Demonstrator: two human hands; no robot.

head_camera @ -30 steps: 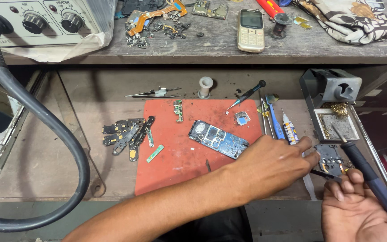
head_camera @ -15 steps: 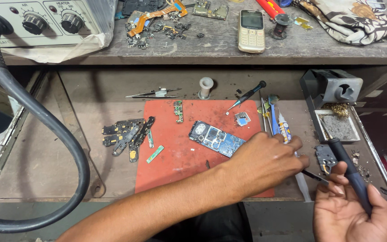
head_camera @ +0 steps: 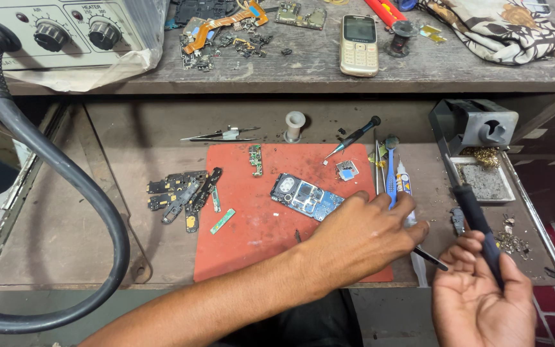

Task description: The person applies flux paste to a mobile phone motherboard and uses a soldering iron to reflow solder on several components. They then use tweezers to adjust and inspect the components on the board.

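Head view: my right hand [head_camera: 483, 299], palm up at the near right, wraps its fingers around a soldering iron [head_camera: 476, 222] with a dark, smooth, cylindrical handle that slants up toward the far left. My left hand [head_camera: 361, 234] reaches across from the near left and rests knuckles-up on the right edge of the red mat [head_camera: 258, 238]; its fingers pinch thin dark tweezers [head_camera: 430, 257], whose tip pokes out to the right toward my other hand.

Just left of my left hand lies a bare phone board [head_camera: 304, 196], a rounded rectangle with shiny blue and silver patches, flat on the matte mat. Far of it sit a small square chip [head_camera: 347, 170] and a narrow green strip of circuit [head_camera: 255, 159]. A black-handled screwdriver [head_camera: 354, 137] slants across the mat's far edge, beside a blue brush [head_camera: 390, 173] and a white tube [head_camera: 405, 183].

Left of the mat, on the worn wooden shelf [head_camera: 97, 193], lies a heap of black flat parts [head_camera: 181, 193]. To the right stands a grey metal iron stand [head_camera: 480, 128] with a dull sponge tray [head_camera: 486, 182].

On the far upper bench rest a cream keypad phone [head_camera: 360, 45], a patterned cloth [head_camera: 496, 29], and a grey station [head_camera: 65, 32] with round knobs, its thick ribbed black hose [head_camera: 97, 212] looping down the left.
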